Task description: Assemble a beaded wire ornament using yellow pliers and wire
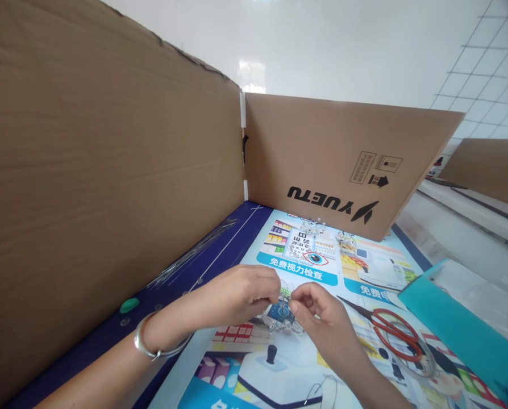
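Note:
My left hand (258,291), a metal bangle (141,341) on its wrist, is closed with its fingertips pinched at a clear beaded wire piece (282,324). From the other side my right hand (317,309) pinches the same piece between thumb and forefinger. Thin wire loops show between the two hands, while the fingers cover part of the beads. The piece hangs low over the printed poster sheet (254,346); whether it touches the sheet I cannot tell. To the right of my right hand lie scissors (401,338) with red-orange handles.
Cardboard panels stand at the left (109,147) and back (322,153). Clear beaded clusters (312,227) lie near the back panel. Thin wires (194,253) and a green lump (129,305) lie along the left panel. A teal-edged pouch (462,318) lies at the right.

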Demonstrator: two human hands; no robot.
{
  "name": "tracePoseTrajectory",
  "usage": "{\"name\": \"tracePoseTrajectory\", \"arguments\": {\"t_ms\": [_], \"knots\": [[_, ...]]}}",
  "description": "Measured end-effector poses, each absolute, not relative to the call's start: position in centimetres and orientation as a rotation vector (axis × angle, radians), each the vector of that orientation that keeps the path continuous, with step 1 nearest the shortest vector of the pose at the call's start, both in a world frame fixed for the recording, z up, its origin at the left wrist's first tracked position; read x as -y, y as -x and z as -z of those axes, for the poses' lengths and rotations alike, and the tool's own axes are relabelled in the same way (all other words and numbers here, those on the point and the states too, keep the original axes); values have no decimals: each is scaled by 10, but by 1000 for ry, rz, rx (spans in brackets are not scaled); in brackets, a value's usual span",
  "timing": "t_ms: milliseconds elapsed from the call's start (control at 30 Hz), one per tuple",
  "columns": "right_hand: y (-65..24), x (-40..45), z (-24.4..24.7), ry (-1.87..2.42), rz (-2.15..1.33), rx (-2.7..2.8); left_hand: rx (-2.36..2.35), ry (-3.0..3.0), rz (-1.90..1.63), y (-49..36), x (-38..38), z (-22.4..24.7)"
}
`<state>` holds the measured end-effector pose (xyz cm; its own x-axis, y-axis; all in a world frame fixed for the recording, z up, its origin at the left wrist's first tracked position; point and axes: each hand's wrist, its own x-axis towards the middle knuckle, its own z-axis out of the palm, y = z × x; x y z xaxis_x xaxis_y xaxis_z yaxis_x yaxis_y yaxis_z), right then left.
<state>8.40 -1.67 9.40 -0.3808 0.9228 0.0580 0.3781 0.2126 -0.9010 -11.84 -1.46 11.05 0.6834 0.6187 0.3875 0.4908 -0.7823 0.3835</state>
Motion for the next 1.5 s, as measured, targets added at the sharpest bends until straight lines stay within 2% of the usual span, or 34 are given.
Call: {"name": "tracePoseTrajectory", "arguments": {"t_ms": [100,400,1500], "knots": [[-91,10,-92,1127,-1275,1807,-886,-2630,-769,118,12,-106],[-102,1,-93,1043,-1341,1749,-785,-2616,-824,114,10,-107],[-107,2,-93,1029,-1420,1727,-811,-2593,-715,106,11,-102]]}}
